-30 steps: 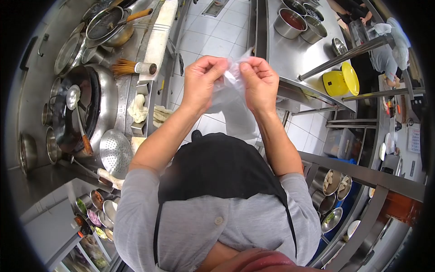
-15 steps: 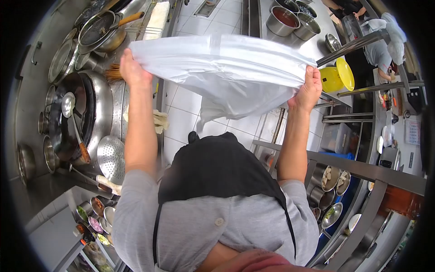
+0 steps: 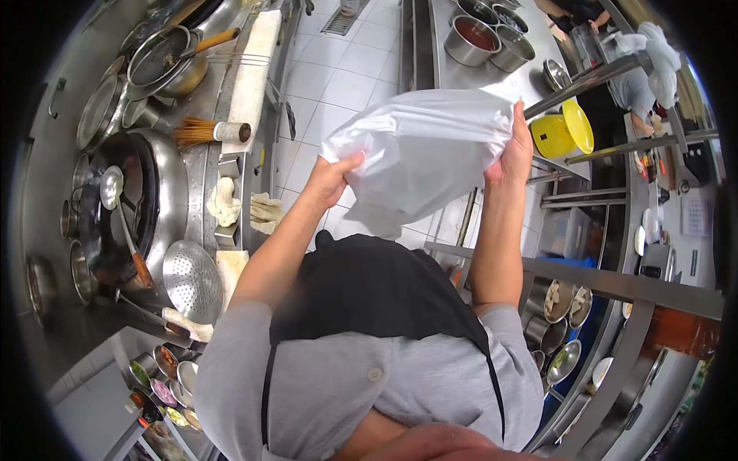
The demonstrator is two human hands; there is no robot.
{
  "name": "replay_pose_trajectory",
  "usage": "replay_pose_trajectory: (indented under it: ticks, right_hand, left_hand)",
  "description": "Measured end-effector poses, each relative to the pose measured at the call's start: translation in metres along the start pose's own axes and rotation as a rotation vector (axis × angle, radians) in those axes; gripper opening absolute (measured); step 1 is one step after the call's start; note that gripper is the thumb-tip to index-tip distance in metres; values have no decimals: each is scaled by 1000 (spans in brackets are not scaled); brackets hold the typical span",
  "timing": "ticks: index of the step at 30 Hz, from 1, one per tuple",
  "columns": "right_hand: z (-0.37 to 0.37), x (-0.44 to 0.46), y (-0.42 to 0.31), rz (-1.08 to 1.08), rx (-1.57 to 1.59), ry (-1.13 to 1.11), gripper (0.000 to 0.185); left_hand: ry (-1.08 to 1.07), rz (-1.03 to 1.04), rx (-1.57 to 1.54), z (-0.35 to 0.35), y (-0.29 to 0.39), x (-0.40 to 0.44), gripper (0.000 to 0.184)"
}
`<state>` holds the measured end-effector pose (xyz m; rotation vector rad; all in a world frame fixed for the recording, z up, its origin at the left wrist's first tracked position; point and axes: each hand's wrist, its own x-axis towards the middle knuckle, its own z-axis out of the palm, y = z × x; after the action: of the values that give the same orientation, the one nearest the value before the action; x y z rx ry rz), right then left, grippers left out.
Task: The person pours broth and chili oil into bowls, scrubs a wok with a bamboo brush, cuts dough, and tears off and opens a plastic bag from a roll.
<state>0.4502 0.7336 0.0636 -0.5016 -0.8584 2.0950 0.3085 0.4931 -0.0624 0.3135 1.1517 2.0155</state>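
A translucent white plastic bag (image 3: 427, 142) hangs in front of my body, held between both hands above the tiled floor. My left hand (image 3: 336, 175) grips its left edge, thumb on top and fingers curled under the film. At the upper right corner my right hand (image 3: 510, 150) pinches the other edge, with part of its fingers behind the plastic. Between the two hands the bag bulges, and its lower end droops toward my black apron (image 3: 377, 292).
On the left a wok (image 3: 165, 192) holds a ladle (image 3: 127, 223), beside a perforated strainer (image 3: 192, 282) and a bamboo brush (image 3: 211, 133). Metal pots (image 3: 471, 52) stand on the right counter, near a yellow container (image 3: 555, 134). Another person's arm (image 3: 639, 123) shows at far right.
My left hand has moved inward to the right and slightly down, so the bag, earlier stretched wide, is now narrower and slacker. My right hand stays almost in place.
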Motion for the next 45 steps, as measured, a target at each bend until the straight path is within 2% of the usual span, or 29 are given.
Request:
replay_pose_trajectory:
  ticks: [1,4,6,8,10,11,15,17,20,22,24,26,29,31,33,36,38,39,40,42,45]
  right_hand:
    - [-7,7,-4,58,-58,-3,43]
    - [15,-8,-26,-32,196,-247,48]
    - [-4,-10,-15,-91,-227,-432,50]
    - [-12,-15,16,-196,-705,-218,50]
    - [-30,-20,37,-67,-412,-92,48]
    - [-32,-17,38,-177,-420,-102,51]
    - [-26,-30,13,-115,-335,-180,47]
    - [-37,-37,14,-15,-264,-233,51]
    - [-47,-47,8,162,-197,-393,62]
    - [-48,-52,8,244,-108,-505,63]
    - [-51,-50,15,356,-27,-623,64]
    - [-49,-51,25,436,46,-681,64]
    - [-41,-59,29,452,91,-671,63]
    - [-38,-60,25,436,145,-663,62]
    - [-43,-60,16,379,198,-601,63]
    - [-52,-58,6,351,368,-660,62]
    - [-61,-62,9,356,283,-638,64]
    - [-61,-63,17,389,299,-656,64]
    - [-58,-63,24,422,313,-680,64]
    - [-55,-63,30,457,361,-637,62]
    - [-51,-65,15,405,305,-590,63]
  left_hand:
    - [-13,-20,-53,-3,3,5,59]
    - [-95,11,-135,6,36,8,50]
    - [-184,31,-134,14,59,3,51]
    - [-246,54,-32,23,71,-9,58]
    - [-298,134,89,18,74,-14,61]
    - [-263,140,142,12,78,-16,60]
    - [-101,72,343,-42,79,-17,53]
    - [-99,-4,390,-61,78,-19,49]
    - [38,-8,586,-85,100,-18,45]
    - [256,255,680,-87,111,-8,45]
    - [44,377,697,-37,124,-1,52]
    - [-316,481,710,20,112,8,59]
    - [-693,250,427,71,89,17,64]
    - [-886,-48,285,78,85,31,66]
    - [-957,-180,386,66,89,49,67]
    - [-884,-198,360,70,94,44,66]
    - [-783,-148,239,97,93,32,62]
    - [-838,-27,311,105,77,36,64]
    - [-840,-77,174,113,62,33,61]
    - [-897,-146,248,117,53,39,52]
    - [-940,-142,354,98,62,47,38]
